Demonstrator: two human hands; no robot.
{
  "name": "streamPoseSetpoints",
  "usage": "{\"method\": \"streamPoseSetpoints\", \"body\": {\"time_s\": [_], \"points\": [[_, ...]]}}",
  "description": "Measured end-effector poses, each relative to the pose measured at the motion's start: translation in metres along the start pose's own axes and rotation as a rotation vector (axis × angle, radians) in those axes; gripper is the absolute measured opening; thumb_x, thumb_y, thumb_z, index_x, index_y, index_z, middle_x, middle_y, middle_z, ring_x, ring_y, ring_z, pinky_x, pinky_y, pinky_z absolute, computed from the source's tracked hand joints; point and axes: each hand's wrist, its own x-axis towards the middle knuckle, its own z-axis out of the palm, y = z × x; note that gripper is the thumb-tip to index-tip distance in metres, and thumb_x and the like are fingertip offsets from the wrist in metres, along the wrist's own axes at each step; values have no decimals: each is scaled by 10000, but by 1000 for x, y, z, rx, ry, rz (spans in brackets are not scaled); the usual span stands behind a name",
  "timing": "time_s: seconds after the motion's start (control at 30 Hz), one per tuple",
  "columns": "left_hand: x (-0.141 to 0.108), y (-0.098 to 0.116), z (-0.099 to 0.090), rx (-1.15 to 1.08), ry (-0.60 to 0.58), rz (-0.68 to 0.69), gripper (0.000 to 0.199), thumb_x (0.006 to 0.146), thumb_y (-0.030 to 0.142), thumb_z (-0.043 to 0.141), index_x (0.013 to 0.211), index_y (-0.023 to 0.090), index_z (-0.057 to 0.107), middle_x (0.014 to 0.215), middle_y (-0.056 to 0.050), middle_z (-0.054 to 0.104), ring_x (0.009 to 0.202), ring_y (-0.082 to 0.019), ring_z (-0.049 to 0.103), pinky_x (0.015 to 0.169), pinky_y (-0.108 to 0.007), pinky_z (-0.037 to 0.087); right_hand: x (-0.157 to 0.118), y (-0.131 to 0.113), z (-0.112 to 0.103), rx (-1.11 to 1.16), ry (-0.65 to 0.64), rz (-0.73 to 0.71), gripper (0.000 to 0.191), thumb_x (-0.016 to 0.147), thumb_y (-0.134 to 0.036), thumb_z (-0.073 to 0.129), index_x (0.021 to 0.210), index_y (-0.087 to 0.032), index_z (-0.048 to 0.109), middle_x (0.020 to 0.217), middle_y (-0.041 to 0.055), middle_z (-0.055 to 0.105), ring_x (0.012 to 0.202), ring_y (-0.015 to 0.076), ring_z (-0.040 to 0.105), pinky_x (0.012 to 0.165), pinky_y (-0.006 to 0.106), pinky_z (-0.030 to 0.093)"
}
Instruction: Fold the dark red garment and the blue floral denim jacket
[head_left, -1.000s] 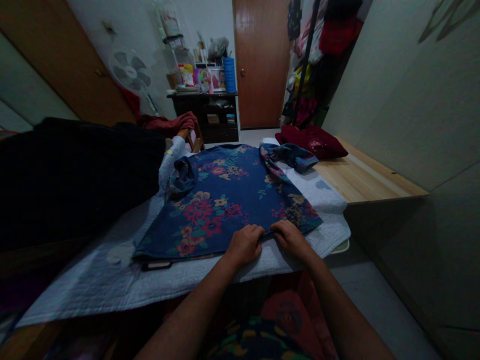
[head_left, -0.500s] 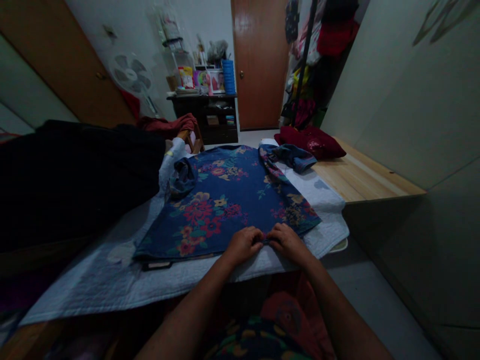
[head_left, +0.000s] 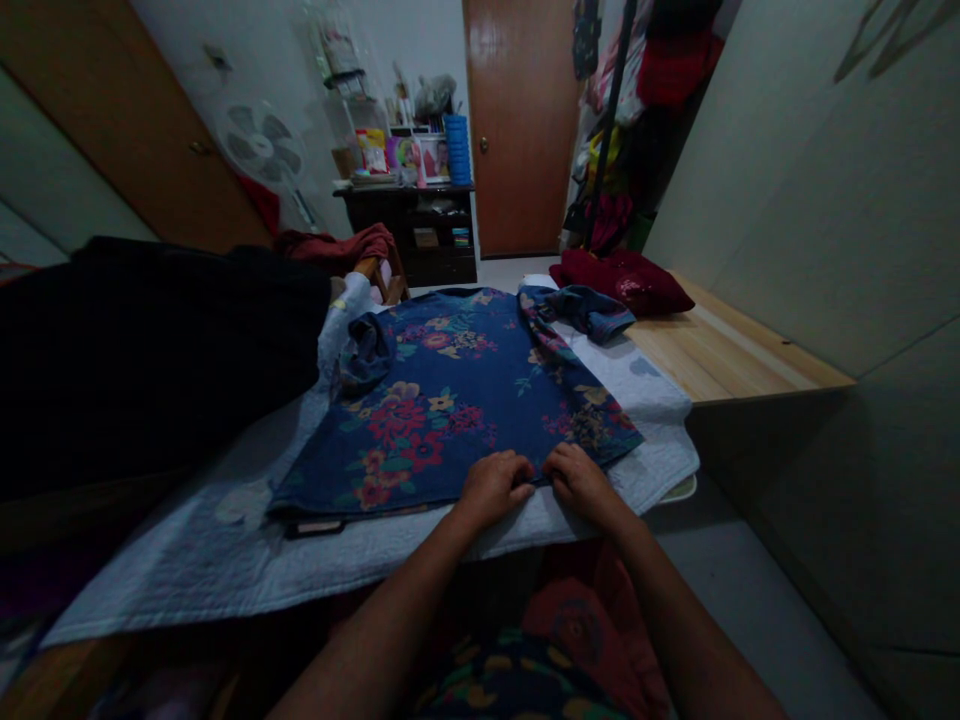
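Note:
A dark blue floral long-sleeved shirt [head_left: 450, 400] lies spread out, its hem toward me and its sleeves bunched at either side. My left hand [head_left: 496, 483] pinches the hem a little right of its middle. Close beside it, my right hand [head_left: 574, 478] has its fingers curled on the same hem, with a small gap between the two hands. The fingertips are partly hidden by the knuckles. Beneath the shirt is a pale quilted cloth [head_left: 187, 570]. A small dark-edged flat object [head_left: 315, 528] pokes out from under the hem at left.
Dark clothing [head_left: 157, 360] is heaped at the left. A maroon cushion [head_left: 619, 280] rests on a wooden board [head_left: 727, 350] to the right, beside a pale panel. Further back stand a fan [head_left: 262, 145], a dark cabinet [head_left: 405, 235] and a brown door [head_left: 521, 130].
My hands have moved slightly apart along the hem, the right one shifting a little to the right. The shirt lies almost exactly as before.

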Motion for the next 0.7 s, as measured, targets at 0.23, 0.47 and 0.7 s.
{"method": "streamPoseSetpoints", "body": {"time_s": [0.23,0.47,0.7], "points": [[0,-2,2,-44,31,19,151,808,262,653,957,242,638,883,19,627,840,-144,579,714,-239,397,-6,-4,-6,45,37,-57,195,852,-48,498,874,-198,619,911,36,580,892,183,482,798,288,369],[-1,-2,3,34,-13,101,188,843,238,628,1027,269,650,941,6,624,895,-155,586,767,-245,414,-15,-3,4,-103,50,-33,159,872,-93,549,892,-213,652,920,39,593,873,187,465,773,294,333],[2,3,3,97,-47,157,227,842,156,575,1032,260,645,985,-19,615,949,-180,557,824,-274,424,-17,-5,-16,-246,3,52,168,855,-90,578,908,-226,660,934,52,615,913,221,471,765,329,323]]}}
